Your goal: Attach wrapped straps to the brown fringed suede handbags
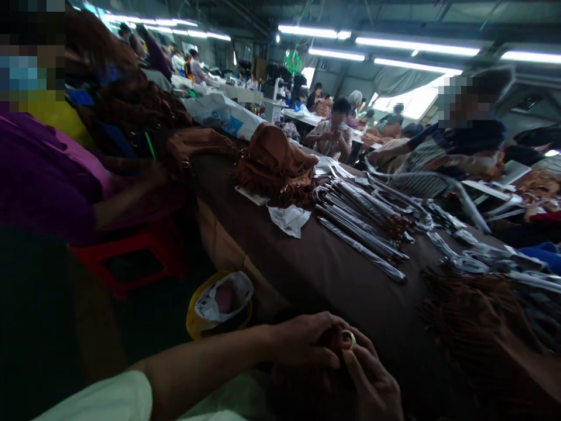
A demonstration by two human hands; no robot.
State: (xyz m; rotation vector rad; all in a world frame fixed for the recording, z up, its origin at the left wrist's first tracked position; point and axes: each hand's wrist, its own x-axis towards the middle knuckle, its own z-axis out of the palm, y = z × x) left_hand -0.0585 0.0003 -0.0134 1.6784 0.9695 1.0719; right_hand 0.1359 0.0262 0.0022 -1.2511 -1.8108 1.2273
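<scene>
Low in the head view, my left hand (307,342) is closed around dark brown material, fingers curled beside a small gold-coloured ring (349,340). My right hand (372,374) pinches that ring between thumb and fingers, close against the left hand. Both hands are over my lap at the near edge of the dark table (307,263). Much of the brown material below them is in shadow, so its shape cannot be made out.
Brown fringed bags (276,158), white paper (289,220) and wrapped straps (359,234) lie on the table. Brown fringed material (477,316) is at the right. A yellow bin (193,318) and red stool (170,248) stand left. People sit around.
</scene>
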